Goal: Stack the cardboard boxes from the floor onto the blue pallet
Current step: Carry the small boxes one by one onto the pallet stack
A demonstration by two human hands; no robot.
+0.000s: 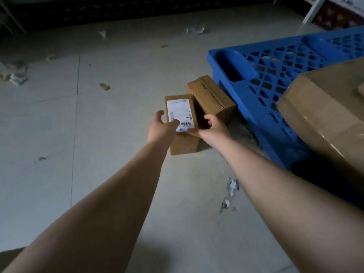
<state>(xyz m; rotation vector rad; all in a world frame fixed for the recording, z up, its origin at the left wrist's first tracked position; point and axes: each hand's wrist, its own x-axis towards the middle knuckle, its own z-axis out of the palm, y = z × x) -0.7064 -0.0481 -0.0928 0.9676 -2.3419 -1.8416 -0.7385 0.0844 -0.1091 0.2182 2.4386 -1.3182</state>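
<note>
Pale grey concrete floor, dimly lit and strewn with torn scraps of paper and packing litter, fills most of the view. Reaching in from the lower left, the left hand is laid against the left side of a small upright brown cardboard box with a white shipping label, thumb pressed on the label's lower corner and fingers curled towards the far left edge. From the lower right, the right hand is closed on the same box's right side, fingers hooked over the dark right face and thumb under the label's near edge, so the box is clamped between both hands while its base appears to rest on the floor. Its long axis runs away from the person, and both hands are equally close to it. Just behind and to its right, touching or nearly so, a second small brown cardboard box with a taped seam lies on the floor against the blue plastic lattice pallet. Further right, a large brown taped cardboard box is already seated on the pallet. The lift is judged to call for a swing rightward and upward.
</note>
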